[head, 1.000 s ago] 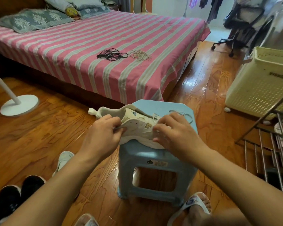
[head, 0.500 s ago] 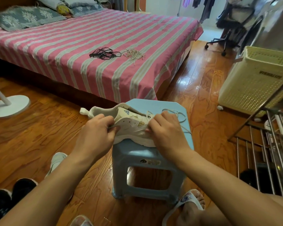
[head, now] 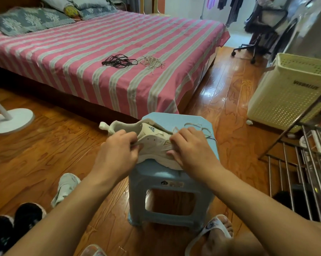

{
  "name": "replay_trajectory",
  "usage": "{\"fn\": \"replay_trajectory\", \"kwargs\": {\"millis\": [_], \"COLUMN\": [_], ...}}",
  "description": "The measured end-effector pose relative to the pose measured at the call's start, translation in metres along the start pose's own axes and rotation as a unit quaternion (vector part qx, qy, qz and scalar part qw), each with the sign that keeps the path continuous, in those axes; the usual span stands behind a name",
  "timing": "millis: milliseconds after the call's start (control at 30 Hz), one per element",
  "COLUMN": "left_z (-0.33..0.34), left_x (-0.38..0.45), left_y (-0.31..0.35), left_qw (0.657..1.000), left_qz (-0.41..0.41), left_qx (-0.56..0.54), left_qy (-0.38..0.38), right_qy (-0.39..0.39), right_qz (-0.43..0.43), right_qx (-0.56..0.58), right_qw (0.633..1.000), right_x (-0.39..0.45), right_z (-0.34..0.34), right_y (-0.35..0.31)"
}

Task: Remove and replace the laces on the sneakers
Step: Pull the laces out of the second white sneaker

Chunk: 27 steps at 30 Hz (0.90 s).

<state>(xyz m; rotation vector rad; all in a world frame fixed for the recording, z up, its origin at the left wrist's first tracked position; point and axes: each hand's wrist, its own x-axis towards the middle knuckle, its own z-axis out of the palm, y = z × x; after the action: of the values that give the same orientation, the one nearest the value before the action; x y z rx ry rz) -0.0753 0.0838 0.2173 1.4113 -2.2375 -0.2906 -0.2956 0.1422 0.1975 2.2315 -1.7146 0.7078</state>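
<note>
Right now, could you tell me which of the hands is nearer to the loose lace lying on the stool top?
The right hand. It grips the sneaker at its toe end, right beside the loose lace on the stool. The left hand pinches the heel side, farther away.

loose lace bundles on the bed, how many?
2: black laces mid-bed, and pale laces just right of them, apart. Another lace trails from the sneaker on the stool.

The bed [head: 100, 45] wears a sheet of pink and grey-white stripes, with black laces [head: 119, 60] and beige laces [head: 152, 61] on it and blue-grey floral pillows [head: 26, 20] at its head. In front of the bed stands a pale blue stool [head: 174, 182] carrying an off-white sneaker [head: 156, 143]; right of the bed, a cream perforated basket [head: 289, 93]
</note>
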Motion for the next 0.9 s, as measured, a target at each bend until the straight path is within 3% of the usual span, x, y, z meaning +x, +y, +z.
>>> {"fn": "replay_trajectory", "kwargs": {"millis": [167, 333, 500, 633, 767, 900], "left_z": [0.000, 0.002, 0.002, 0.000, 0.003, 0.004], "left_x": [0.000, 0.000, 0.000, -0.001, -0.003, -0.004], "left_y": [0.000, 0.001, -0.001, -0.005, 0.002, 0.007], "left_qw": [1.000, 1.000, 0.998, 0.997, 0.999, 0.999], "left_qz": [-0.005, -0.019, -0.046, -0.057, -0.042, -0.042], "left_qx": [-0.007, -0.020, -0.015, -0.025, -0.014, -0.018], "left_qy": [0.004, 0.009, 0.033, 0.037, 0.026, 0.023], "right_qy": [0.050, 0.030, 0.042, 0.007, -0.026, -0.004], "right_qz": [-0.008, 0.027, -0.024, 0.081, 0.042, 0.019], "right_qx": [-0.022, -0.027, -0.083, -0.121, -0.034, -0.051], "right_qw": [0.998, 0.999, 0.995, 0.989, 0.998, 0.998], "right_x": [-0.010, -0.020, -0.026, -0.036, -0.024, -0.005], "right_z": [-0.002, -0.008, -0.021, -0.042, -0.031, -0.002], "right_y": [-0.002, 0.010, 0.039, 0.092, 0.044, 0.007]}}
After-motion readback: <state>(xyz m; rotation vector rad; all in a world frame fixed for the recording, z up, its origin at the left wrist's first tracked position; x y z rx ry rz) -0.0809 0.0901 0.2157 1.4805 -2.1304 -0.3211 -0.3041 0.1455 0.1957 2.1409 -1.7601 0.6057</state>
